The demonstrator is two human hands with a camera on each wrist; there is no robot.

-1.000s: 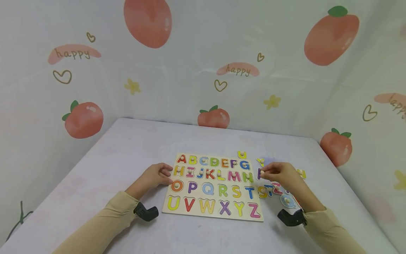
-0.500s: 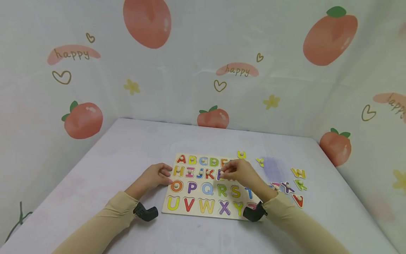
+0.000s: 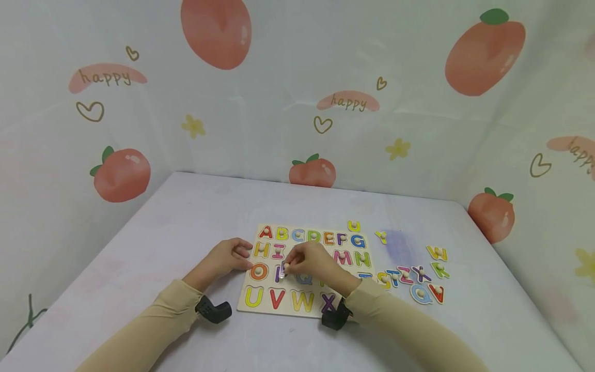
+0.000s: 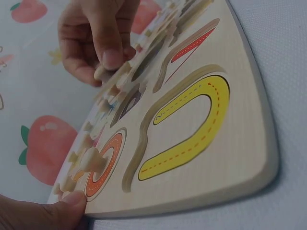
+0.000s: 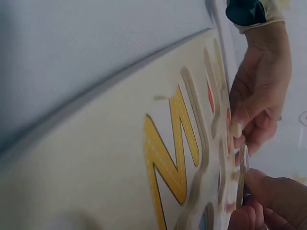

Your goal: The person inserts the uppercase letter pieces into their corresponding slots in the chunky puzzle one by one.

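My right hand (image 3: 315, 262) pinches a purple letter P piece (image 3: 282, 270) by its round wooden knob. The piece is tilted over the P recess in the third row of a wooden alphabet puzzle board (image 3: 288, 313). In the right wrist view the held piece (image 5: 242, 177) appears edge-on. My left hand (image 3: 226, 258) rests at the board's left edge, its thumb (image 4: 69, 203) touching the edge beside the orange O piece (image 3: 258, 272). Knobbed letters fill the visible part of the upper rows. The recesses for U (image 3: 253, 297), V (image 3: 276, 298) and W (image 3: 303, 301) hold no pieces.
Loose letters lie right of the board: S (image 3: 383, 280), T (image 3: 394, 278), Z (image 3: 406, 275), X (image 3: 421, 274), Q (image 3: 421, 293), V (image 3: 437, 294), R (image 3: 439, 269) and W (image 3: 437, 253). Y (image 3: 381, 237) and U (image 3: 354, 226) lie farther back. A patterned curtain (image 3: 251, 139) borders the table.
My right hand has carried the purple P from the loose pieces leftward across the board to the P recess. The left hand has stayed at the board's left edge.
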